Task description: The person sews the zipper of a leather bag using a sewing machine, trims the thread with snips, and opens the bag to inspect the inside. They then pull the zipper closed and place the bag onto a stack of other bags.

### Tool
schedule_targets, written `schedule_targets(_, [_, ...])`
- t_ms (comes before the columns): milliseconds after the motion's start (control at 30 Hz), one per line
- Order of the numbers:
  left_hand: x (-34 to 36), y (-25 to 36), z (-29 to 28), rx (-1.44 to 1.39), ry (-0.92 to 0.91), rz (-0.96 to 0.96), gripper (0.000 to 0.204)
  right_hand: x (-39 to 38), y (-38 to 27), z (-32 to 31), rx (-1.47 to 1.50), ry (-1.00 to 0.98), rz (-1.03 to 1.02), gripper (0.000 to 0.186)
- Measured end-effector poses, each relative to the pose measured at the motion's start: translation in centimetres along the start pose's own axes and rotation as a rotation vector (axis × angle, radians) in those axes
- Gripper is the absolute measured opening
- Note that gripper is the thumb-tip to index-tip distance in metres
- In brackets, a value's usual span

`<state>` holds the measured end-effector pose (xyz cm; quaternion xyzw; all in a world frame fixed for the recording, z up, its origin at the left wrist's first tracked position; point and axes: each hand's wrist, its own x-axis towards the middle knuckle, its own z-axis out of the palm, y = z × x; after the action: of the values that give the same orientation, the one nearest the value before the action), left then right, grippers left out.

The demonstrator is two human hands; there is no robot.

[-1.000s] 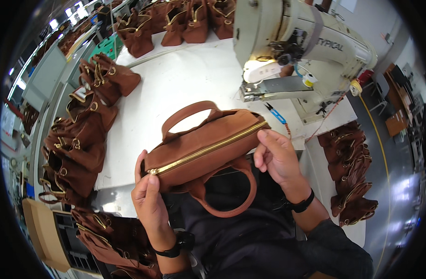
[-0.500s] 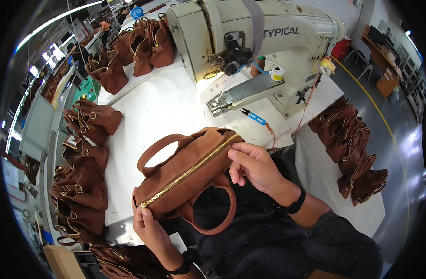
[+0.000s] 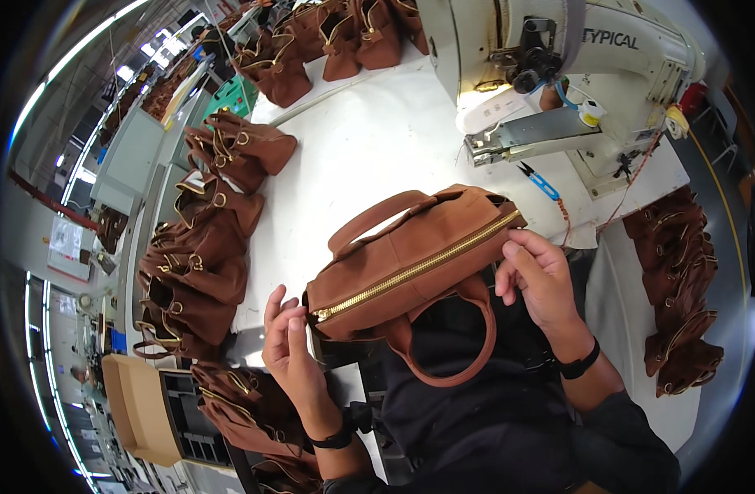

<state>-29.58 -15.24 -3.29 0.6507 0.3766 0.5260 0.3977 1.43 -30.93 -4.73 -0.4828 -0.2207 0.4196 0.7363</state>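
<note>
A brown leather handbag (image 3: 402, 255) lies tilted in front of me at the table's near edge. Its brass zipper (image 3: 419, 276) is closed along the top, with the slider at the left end. One handle stands up on the far side; the other hangs toward my lap. My right hand (image 3: 544, 276) is closed on the handbag's right end, thumb and forefinger at the zipper's end. Beside the left end, my left hand (image 3: 295, 350) has its fingers apart and grips nothing; whether a fingertip touches the leather is hard to tell.
A sewing machine (image 3: 633, 66) stands at the far right of the white table (image 3: 353, 140). Blue thread snips (image 3: 542, 183) lie in front of it. Brown handbags (image 3: 196, 255) line the left edge, with more at the back and right. An open cardboard box (image 3: 143, 407) is lower left.
My left hand has let go of the zipper slider end and spread its fingers. The view has turned, so the handbag and table appear further right. My right hand keeps its hold.
</note>
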Motion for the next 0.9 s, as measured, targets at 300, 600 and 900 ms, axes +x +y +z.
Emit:
schedule_targets(300, [1.1,1.6,0.1,0.064,-0.150,0.099,0.036,-0.2,0.1,0.0,-0.036,0.032,-0.011,0.037])
schedule_targets(600, [5.1,1.4,-0.3,0.140,-0.441,0.166,0.039,-0.4,0.2,-0.1,-0.034,0.011,-0.014,0.036])
schedule_targets(900, [8.0,2.1,0.4,0.259,-0.579,0.276,0.036,0.3,0.5,-0.1,-0.176,0.090,-0.105,0.034])
